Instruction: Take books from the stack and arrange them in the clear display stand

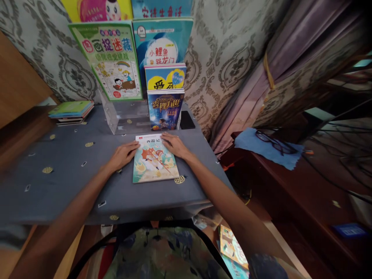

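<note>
While both hands reach over the table [69, 170], a children's paperback [157, 161] with the title 西游记 lies face up on its grey cloth, near the front edge and just before a clear acrylic book rack [112, 116]. Its long axis runs away from the person, with the top leaning a little to the left; the title edge points toward the rack and the bottom edge toward the person, so the cover reads upright from where they sit.

The left hand [125, 155] touches the upper part of the left edge, its fingers bent and close together, the tips at the cover's margin. The right hand [174, 145] lies over the upper right corner, fingers extended toward the title. Whether either thumb pinches the book from below, I cannot tell.

Directly beyond the book, a dark blue 查理九世 book [165, 110] stands at the front of the rack, with a blue-and-yellow book [165, 77] behind it. To their left leans a green picture-puzzle book [119, 58], upright and facing the person. A flat black object [187, 120] lies right of the rack, and a stack of thin books [71, 110] lies well apart at the left.
</note>
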{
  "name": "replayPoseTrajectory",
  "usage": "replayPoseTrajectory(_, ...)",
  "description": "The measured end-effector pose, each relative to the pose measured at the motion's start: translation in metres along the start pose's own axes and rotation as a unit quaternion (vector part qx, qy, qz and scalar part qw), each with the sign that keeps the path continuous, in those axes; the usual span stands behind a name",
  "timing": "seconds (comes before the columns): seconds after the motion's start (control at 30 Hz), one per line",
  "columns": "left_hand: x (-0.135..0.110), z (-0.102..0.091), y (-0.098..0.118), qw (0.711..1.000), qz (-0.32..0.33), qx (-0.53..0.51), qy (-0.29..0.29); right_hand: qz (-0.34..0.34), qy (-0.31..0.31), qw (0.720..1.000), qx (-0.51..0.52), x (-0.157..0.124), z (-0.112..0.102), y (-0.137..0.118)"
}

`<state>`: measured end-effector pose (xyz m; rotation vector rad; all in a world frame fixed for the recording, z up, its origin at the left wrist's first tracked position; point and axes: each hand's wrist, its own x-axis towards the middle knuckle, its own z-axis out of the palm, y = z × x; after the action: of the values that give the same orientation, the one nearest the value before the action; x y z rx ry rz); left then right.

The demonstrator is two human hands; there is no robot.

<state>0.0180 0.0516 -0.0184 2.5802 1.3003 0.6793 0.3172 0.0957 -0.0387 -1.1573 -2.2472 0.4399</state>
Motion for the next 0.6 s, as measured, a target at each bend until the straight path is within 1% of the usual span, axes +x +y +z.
replayPoseTrajectory(0.13, -0.035, -0.002, 0.02, 1.0, 0.016, -0.011, 0.022, 0.002, 0.0, 1.0, 0.005, 0.0, 0.001, 0.0)
replayPoseTrajectory(0.37, -0.092, -0.009, 0.066, 0.995, 0.077, -0.007, 0.056, 0.008, -0.005, 1.0, -0.02, -0.001, 0.002, -0.004)
replayPoseTrajectory(0.5, -0.111, -0.009, 0.083, 0.994, 0.084, -0.003, 0.071, 0.024, -0.018, 0.999, -0.042, -0.001, -0.004, -0.009)
replayPoseTrajectory(0.57, -0.113, -0.007, 0.087, 0.994, 0.08, 0.005, 0.08, 0.049, -0.019, 0.997, -0.063, -0.002, -0.004, -0.02)
replayPoseTrajectory(0.6, -0.113, -0.005, 0.088, 0.993, 0.078, 0.009, 0.085, 0.058, -0.018, 0.995, -0.072, -0.004, -0.001, -0.029)
